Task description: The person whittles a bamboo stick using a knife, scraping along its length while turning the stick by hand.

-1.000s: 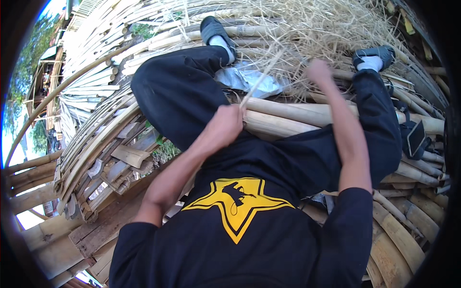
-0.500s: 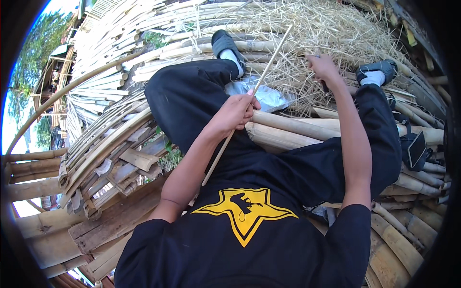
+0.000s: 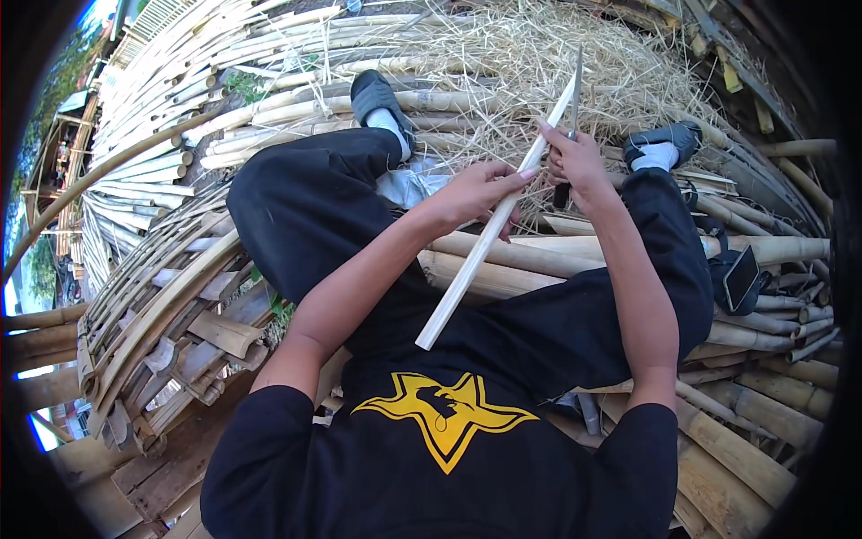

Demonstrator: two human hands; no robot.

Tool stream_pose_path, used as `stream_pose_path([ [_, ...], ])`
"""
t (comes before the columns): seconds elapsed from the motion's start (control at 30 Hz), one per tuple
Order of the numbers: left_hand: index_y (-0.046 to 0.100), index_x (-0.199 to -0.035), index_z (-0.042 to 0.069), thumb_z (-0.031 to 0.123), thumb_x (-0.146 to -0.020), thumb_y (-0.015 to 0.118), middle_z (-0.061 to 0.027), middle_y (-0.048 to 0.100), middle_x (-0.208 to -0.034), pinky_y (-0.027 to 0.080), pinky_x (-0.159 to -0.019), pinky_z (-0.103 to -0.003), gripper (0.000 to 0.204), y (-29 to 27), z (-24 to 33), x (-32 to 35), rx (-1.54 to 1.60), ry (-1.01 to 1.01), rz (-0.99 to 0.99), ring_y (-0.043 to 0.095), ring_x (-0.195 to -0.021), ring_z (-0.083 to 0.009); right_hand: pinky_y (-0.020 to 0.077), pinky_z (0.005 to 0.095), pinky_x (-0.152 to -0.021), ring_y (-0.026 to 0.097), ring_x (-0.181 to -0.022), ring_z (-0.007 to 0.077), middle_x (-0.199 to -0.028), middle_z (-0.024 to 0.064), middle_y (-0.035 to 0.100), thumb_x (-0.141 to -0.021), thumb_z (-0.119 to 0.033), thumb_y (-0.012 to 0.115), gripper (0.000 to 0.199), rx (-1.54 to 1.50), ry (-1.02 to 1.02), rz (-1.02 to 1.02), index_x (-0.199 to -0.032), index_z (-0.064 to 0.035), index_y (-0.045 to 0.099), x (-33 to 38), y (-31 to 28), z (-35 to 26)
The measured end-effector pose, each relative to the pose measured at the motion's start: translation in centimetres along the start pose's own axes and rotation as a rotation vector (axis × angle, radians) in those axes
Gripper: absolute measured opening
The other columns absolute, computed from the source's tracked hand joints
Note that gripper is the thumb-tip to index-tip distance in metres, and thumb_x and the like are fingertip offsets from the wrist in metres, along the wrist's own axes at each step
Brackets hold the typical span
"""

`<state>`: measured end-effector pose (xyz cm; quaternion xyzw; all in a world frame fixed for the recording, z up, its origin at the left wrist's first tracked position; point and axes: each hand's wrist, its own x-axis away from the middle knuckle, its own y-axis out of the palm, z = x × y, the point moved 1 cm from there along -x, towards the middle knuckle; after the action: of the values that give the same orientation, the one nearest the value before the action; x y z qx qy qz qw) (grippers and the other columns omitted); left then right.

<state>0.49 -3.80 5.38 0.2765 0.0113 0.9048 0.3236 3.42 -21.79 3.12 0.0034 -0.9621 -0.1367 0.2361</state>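
Observation:
A pale, flat bamboo strip (image 3: 464,278) slants from near my shirt up and away to the right. My left hand (image 3: 485,192) is closed round it about midway, thumb along the upper side. My right hand (image 3: 579,168) grips a knife (image 3: 576,99), its blade pointing away from me and its dark handle showing below the fist. The right thumb lies against the strip, just beyond my left hand. The blade runs close beside the strip's far end; whether they touch I cannot tell.
Shavings (image 3: 620,63) lie heaped beyond my hands. Thick bamboo poles (image 3: 521,256) cross between my legs, near a crumpled plastic bag (image 3: 404,187). Stacked split bamboo (image 3: 171,314) lies at left. A phone-like dark device (image 3: 741,278) sits by my right knee.
My right hand has come left with the knife to meet the strip. The strip has turned so its broad face shows, and my left hand has shifted right along with it.

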Motion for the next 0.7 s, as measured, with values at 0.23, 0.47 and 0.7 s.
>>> stream_pose_path([
  [0.23,0.050,-0.090,0.004,0.038,-0.098,0.043,-0.0028,0.052,-0.060,0.044,-0.039,-0.021,0.035,0.1,-3.1,-0.6,0.188,0.020,-0.130,0.051,-0.041,-0.0107,0.0260,0.0227,-0.038,0.031,-0.038,0.0043,-0.050,-0.0067,0.034,-0.091,-0.031,0.059,0.029,0.037,-0.085,0.122,-0.074,-0.0101,0.048,-1.2,-0.4,0.0],
  [0.47,0.049,-0.090,0.007,0.033,-0.100,0.039,0.0044,0.041,-0.054,0.034,-0.033,-0.019,0.030,-0.3,-3.5,-1.7,0.275,0.071,-0.038,0.030,-0.033,-0.0026,0.0273,0.0236,-0.038,0.030,-0.037,0.0054,-0.049,-0.0046,0.034,-0.095,-0.042,0.049,0.043,-0.060,-0.058,0.063,-0.095,0.0009,0.055,-0.6,0.2,0.5],
  [0.7,0.049,-0.091,0.008,0.032,-0.101,0.038,0.0049,0.038,-0.053,0.033,-0.034,-0.019,0.028,-0.2,-3.8,-1.8,0.359,0.070,-0.089,0.029,-0.034,-0.0028,0.0248,0.0231,-0.038,0.029,-0.038,0.0042,-0.049,-0.0060,0.032,-0.094,-0.038,0.052,0.037,-0.040,-0.067,0.039,-0.095,-0.0027,0.062,-0.5,1.2,1.0],
])
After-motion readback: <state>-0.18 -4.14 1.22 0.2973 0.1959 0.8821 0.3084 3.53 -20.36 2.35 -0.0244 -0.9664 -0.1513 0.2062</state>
